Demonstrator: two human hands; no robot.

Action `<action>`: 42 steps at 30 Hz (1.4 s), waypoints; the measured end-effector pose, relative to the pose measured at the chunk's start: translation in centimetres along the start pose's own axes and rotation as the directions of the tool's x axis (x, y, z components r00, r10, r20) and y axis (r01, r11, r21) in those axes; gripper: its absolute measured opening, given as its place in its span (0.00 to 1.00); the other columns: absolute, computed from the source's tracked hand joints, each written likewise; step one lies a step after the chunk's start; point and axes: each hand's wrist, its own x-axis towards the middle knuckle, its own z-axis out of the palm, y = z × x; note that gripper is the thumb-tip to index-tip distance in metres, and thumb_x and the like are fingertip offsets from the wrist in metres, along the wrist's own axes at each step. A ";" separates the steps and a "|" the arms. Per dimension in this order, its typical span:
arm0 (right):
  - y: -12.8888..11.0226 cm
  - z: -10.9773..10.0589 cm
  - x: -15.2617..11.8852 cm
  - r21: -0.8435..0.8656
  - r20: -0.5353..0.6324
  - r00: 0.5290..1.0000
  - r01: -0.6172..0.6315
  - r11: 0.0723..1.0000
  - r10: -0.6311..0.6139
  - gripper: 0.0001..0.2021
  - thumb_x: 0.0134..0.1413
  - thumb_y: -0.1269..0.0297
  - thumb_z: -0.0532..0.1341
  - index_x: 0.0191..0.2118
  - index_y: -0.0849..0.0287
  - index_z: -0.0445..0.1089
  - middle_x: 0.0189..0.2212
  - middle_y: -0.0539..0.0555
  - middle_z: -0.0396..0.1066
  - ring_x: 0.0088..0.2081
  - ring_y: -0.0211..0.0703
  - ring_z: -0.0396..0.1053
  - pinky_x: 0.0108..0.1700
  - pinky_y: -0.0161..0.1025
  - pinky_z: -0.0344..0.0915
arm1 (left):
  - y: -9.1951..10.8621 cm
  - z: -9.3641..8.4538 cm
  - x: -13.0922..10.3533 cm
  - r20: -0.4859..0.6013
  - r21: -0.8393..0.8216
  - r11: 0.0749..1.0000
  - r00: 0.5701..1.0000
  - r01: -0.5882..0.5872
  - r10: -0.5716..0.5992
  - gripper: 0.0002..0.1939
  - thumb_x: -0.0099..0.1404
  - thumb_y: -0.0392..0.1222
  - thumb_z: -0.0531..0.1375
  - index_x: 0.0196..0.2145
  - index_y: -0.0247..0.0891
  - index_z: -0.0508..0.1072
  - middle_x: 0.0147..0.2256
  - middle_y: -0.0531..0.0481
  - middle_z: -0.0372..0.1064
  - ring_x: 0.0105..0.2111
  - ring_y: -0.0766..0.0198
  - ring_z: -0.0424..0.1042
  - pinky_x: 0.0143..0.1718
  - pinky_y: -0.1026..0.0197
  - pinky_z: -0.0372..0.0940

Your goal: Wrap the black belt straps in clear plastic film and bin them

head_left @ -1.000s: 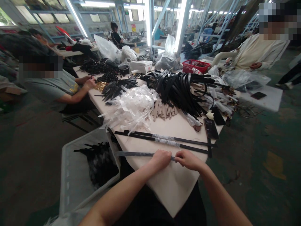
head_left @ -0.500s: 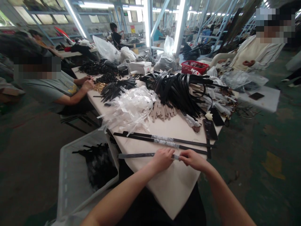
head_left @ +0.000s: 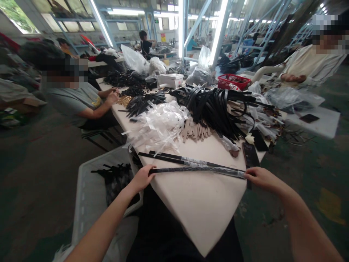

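A long black strap (head_left: 196, 169) stretches across the near part of the table, clear plastic film covering much of its right side. My left hand (head_left: 144, 177) pinches its left end, and my right hand (head_left: 259, 177) pinches the film-covered right end. Just behind it lie two more black straps (head_left: 166, 157) with clear film round their middles; the held strap partly covers them. Farther back are a heap of white plastic strips (head_left: 163, 122), a stack of beige strips (head_left: 195, 130) and a large pile of black straps (head_left: 215, 105).
A phone (head_left: 251, 154) lies at the table's right edge. A white bin (head_left: 81, 196) with black pieces stands at the left. One person (head_left: 73, 98) sits at the left side; another (head_left: 308, 65) is at the right. A red basket (head_left: 233, 80) stands farther back.
My hands have moved apart, the left one leftward and the right one rightward, from the middle of the strap to its ends. The strap now lies nearer the other two. The view has shifted slightly.
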 end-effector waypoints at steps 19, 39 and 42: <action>-29.8 13.4 3.7 -0.392 -0.287 0.752 0.473 0.789 -0.594 0.13 0.62 0.70 0.48 0.39 0.59 0.71 0.37 0.59 0.71 0.44 0.53 0.63 0.65 0.58 0.35 | 0.4 -7.4 -4.4 -0.230 -0.571 0.794 0.887 0.210 -0.399 0.17 0.52 0.51 0.70 0.33 0.38 0.72 0.21 0.56 0.67 0.21 0.66 0.66 0.24 0.65 0.62; -5.0 10.5 -1.2 -0.245 -0.274 0.932 0.171 0.954 -0.237 0.07 0.58 0.62 0.60 0.40 0.57 0.67 0.40 0.57 0.71 0.44 0.50 0.68 0.46 0.40 0.60 | 3.4 2.2 3.9 -0.705 0.179 0.974 0.708 0.138 0.029 0.19 0.62 0.42 0.60 0.50 0.35 0.67 0.54 0.35 0.64 0.58 0.44 0.60 0.59 0.40 0.53; -5.1 11.4 -1.2 -0.224 -0.273 0.933 0.175 0.959 -0.234 0.04 0.62 0.67 0.55 0.38 0.57 0.67 0.37 0.56 0.71 0.41 0.47 0.69 0.42 0.38 0.60 | 11.5 8.6 3.2 -0.318 0.230 0.915 0.863 -0.331 0.392 0.21 0.65 0.43 0.59 0.55 0.41 0.64 0.56 0.39 0.63 0.59 0.50 0.60 0.60 0.47 0.55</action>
